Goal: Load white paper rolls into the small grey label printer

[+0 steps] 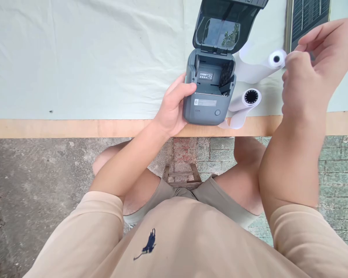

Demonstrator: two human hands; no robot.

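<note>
My left hand (175, 104) grips the left side of a dark grey portable label printer (205, 108), its thumb over the front edge. The printer's lid (220, 29) stands open, and the paper bay (208, 73) holds no roll. Right of the printer lies a white paper roll (251, 98) with a black toothed core, its loose end curling at the table edge. Behind it is a second white paper roll (274, 61), partly unrolled. My right hand (316, 65) is raised beside that roll, its fingers curled together. Whether they pinch anything is hidden.
A pale cloth (89, 58) covers the table, whose bare wooden edge (60, 128) runs along the front. At the back right lies a dark framed panel (309, 17). Beneath the table edge are my knees and a wooden stool (181, 175).
</note>
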